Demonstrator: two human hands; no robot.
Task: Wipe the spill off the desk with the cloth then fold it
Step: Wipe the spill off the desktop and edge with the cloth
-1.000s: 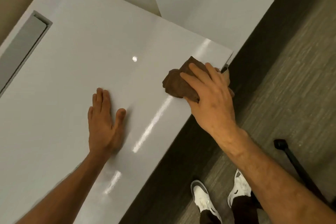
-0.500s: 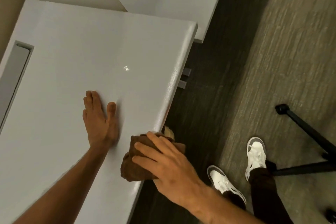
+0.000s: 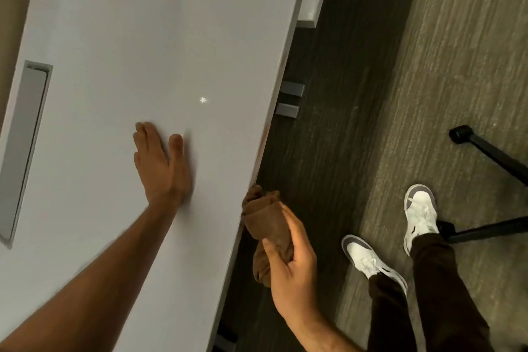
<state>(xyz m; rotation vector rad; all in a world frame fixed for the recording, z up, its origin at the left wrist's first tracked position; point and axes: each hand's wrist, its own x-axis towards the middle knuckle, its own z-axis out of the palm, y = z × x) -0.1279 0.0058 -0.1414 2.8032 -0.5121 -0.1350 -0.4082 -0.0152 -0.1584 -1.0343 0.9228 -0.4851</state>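
Two hands: the left hand and right hand. One brown cloth, one white desk, two white shoes, and two black stand legs.

left hand flat on the desk; cloth in right hand beside its edge.

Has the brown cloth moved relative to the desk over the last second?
Yes. The brown cloth, bunched in the right hand, went from on the desk top, along its front edge toward the person, and now hangs off that edge.
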